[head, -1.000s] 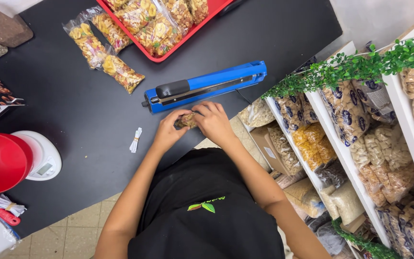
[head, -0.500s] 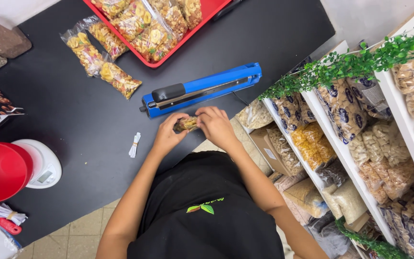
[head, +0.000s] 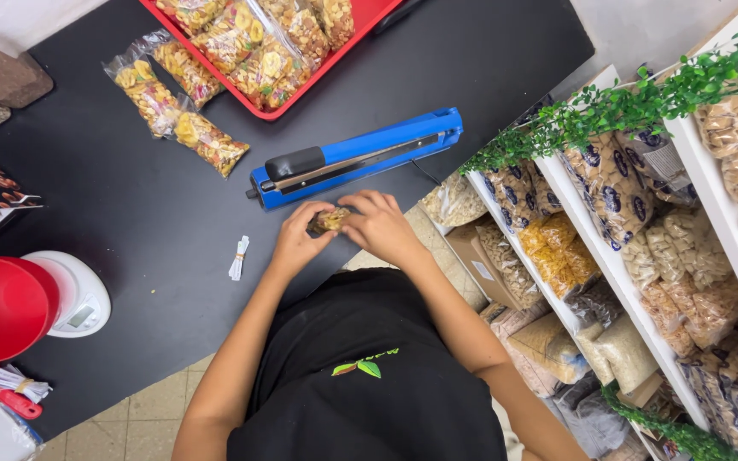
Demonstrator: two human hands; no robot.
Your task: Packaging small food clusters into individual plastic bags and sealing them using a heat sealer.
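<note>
— While both hands pinch that small snack bag [head: 330,220] just in front of the blue heat sealer [head: 356,157], what matters?
— Left hand [head: 296,242] and right hand [head: 382,227] clamped on it; flatten the mouth evenly.

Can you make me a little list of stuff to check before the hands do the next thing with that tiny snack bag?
1. Both hands on the small snack bag: ok, left hand and right hand pinch it between them.
2. Bag top closed: cannot tell, fingers cover it.
3. Blue heat sealer within reach: ok, it lies just beyond the hands.
4. Sealer arm down: ok, it looks shut.
5. Bare black table beside the hands: ok.
6. White ties out of the way: ok, they lie apart, near the left hand.
</note>
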